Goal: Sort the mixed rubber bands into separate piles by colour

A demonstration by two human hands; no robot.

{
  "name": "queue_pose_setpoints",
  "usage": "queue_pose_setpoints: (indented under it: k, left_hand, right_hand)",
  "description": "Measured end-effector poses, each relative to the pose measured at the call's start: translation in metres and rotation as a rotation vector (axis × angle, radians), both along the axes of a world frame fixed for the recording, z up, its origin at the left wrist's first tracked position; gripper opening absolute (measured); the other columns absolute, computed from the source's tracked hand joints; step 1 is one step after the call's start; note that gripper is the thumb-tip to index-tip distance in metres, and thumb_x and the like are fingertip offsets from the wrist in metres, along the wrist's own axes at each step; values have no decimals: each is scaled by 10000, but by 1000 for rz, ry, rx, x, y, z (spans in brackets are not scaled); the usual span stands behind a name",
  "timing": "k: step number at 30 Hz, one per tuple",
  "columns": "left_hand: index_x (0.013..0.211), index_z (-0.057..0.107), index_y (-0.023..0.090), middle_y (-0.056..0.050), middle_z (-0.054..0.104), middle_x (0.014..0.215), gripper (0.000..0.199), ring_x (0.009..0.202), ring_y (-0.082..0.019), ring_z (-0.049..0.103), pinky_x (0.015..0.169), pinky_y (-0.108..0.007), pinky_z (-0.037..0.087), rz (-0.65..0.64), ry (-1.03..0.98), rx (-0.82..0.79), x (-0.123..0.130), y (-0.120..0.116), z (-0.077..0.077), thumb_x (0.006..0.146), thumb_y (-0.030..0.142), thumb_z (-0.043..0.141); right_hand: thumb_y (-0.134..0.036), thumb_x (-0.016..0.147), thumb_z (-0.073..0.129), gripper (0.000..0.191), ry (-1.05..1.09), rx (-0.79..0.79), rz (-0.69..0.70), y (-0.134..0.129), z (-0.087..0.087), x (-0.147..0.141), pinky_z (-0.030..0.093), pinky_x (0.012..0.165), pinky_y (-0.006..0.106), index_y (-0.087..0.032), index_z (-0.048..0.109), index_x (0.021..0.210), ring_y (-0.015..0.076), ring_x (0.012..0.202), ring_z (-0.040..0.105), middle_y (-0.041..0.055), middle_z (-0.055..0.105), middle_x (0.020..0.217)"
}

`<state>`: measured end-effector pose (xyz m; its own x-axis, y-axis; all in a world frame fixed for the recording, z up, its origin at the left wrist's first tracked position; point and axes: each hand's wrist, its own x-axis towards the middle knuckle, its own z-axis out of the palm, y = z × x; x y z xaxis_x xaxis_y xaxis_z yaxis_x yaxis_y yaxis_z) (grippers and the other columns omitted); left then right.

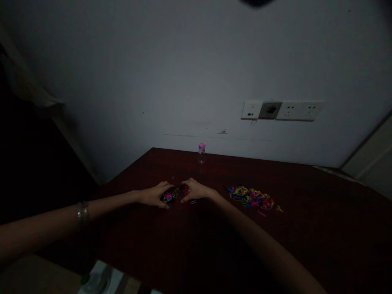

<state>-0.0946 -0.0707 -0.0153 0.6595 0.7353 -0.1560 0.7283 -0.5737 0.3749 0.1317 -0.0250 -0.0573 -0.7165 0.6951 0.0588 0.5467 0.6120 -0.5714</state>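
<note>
Dark table point(220, 169). Left hand point(155, 195) at nine o'clock, right hand point(196, 190) at three, both cupped wide round bands point(168, 197). Bands look light, soft, springy; best scooped from edges.

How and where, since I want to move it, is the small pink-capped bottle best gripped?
Probably grip the bottle around its clear body, below the pink cap, coming from the near right side. It stands upright, so its sides are exposed, while the wall rises behind it.
</note>
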Motion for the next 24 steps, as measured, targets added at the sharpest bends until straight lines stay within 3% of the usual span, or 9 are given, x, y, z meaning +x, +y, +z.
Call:
queue_pose_setpoints:
  k: [4,12,24]
  left_hand:
    - [1169,448,174,-76,447,1055,614,961,-219,446,864,-322,366,3,-6,-21,2,-1,-1,619,391,615]
    - [937,568,163,-48,498,916,336,781,-167,496,698,-254,404,61,44,24,7,-2,2,613,248,555]
    - [717,567,126,4,533,672,147,597,-99,447,541,-194,312,105,61,46,12,14,-7,590,150,496]
  right_hand:
    - [-429,486,744,756,15,69,84,-5,3,-16,378,848,364,-123,517,1139,255,993,451,116,509,1023]
    - [-235,654,632,319,44,202,145,-13,3,-33,406,731,266,-121,615,951,183,827,529,80,566,884]
    - [-108,681,554,228,107,229,68,-23,-2,-33,404,715,251,-129,613,900,161,802,544,79,587,875]
